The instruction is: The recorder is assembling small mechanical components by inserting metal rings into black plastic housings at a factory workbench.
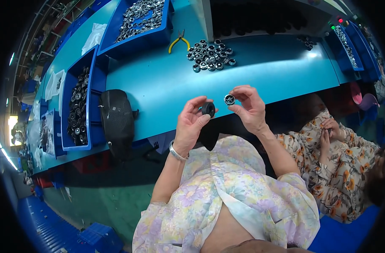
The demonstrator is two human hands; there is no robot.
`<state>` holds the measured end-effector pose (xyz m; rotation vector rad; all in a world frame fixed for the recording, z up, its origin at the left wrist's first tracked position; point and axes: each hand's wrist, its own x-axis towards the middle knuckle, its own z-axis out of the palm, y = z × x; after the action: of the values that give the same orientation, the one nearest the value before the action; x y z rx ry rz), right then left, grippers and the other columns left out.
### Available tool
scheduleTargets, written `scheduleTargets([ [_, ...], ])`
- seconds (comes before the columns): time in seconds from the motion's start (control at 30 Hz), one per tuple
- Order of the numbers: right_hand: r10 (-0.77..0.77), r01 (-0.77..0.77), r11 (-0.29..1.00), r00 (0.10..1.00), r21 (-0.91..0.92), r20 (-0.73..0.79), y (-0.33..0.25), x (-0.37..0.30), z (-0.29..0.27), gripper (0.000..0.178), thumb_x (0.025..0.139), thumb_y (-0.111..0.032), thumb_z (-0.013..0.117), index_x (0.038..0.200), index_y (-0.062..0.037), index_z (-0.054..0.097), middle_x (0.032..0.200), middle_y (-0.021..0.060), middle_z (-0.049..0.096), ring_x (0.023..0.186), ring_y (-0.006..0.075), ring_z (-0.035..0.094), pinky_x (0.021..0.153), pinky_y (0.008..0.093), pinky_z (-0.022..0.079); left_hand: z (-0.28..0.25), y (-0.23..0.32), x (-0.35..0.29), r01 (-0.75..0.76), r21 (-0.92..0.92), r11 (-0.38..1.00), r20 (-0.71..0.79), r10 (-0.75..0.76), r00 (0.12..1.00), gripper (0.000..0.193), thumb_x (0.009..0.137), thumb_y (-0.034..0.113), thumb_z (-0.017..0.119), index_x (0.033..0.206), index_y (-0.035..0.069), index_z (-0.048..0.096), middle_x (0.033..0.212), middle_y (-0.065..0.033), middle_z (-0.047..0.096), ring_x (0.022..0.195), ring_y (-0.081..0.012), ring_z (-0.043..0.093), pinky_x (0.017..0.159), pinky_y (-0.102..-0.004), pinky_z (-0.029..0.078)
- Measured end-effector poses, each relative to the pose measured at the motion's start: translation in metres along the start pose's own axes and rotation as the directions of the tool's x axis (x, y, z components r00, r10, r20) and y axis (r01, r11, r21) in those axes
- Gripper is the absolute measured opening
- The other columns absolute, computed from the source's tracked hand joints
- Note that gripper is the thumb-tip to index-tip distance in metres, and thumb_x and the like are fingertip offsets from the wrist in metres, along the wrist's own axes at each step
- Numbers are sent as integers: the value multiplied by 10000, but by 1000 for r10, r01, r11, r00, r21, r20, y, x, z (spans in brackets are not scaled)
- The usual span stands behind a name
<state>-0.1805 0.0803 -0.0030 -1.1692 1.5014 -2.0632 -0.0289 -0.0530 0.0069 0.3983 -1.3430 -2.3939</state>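
Between the thumb and fingers of my left hand (189, 124) is a small black rubber tyre (208, 109), its round hole partly facing me. My right hand (252, 109) pinches a small chrome wheel rim (229, 100) with dark gaps between its spokes. The two parts are held apart at about the same height, over the front edge of the blue-green table (158, 84). Beyond my hands, a pile of similar chrome rims (210, 55) lies on the tabletop.
Yellow-handled pliers (179, 41) lie left of the pile. A blue bin (91, 105) of black tyres and a black bag (117, 120) are at left. Another blue bin (169, 28) holds chrome rims. A co-worker in a flowered top (340, 168) sits close on my right.
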Motion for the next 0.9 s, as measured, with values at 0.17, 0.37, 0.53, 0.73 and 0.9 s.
scheduleTargets([
  [0.17,7,-10,991,1000,136,23,-14,-10,8,375,818,-3,696,1147,-10,516,1118,99,538,1009,171,582,916,314,485,10,9,-5,-40,16,999,38,39,999,516,833,112,715,1262,-15,457,1247,-134,541,1075,-275,612,923,-341,501],
  [0.37,252,-258,833,964,489,79,-21,-17,13,247,921,-56,591,1150,1,518,1064,103,601,989,186,623,889,319,523,14,11,-10,-38,35,999,42,36,998,486,841,112,709,1245,-17,472,1239,-132,543,1076,-246,604,905,-337,510],
  [0.53,484,-395,509,866,765,125,-22,-24,18,188,957,-108,548,1113,-5,526,1022,114,629,954,212,653,841,325,557,15,9,-13,8,-40,999,13,-8,1000,434,855,54,684,1231,-11,479,1198,-110,551,1020,-187,603,907,-318,507],
  [0.73,571,-434,336,799,836,185,-26,-27,21,163,955,-105,551,1088,-14,532,997,105,630,918,201,654,800,299,560,14,7,-16,23,-40,999,7,-22,1000,423,859,80,689,1216,-16,482,1177,-108,553,1003,-174,599,891,-317,511],
  [0.9,470,-406,605,877,685,104,-20,-35,19,172,921,-60,594,1070,-2,529,1012,100,608,905,168,630,818,289,529,17,10,-17,57,-1,998,12,-57,998,463,858,149,701,1224,-21,475,1158,-117,567,1050,-199,608,880,-325,526],
])
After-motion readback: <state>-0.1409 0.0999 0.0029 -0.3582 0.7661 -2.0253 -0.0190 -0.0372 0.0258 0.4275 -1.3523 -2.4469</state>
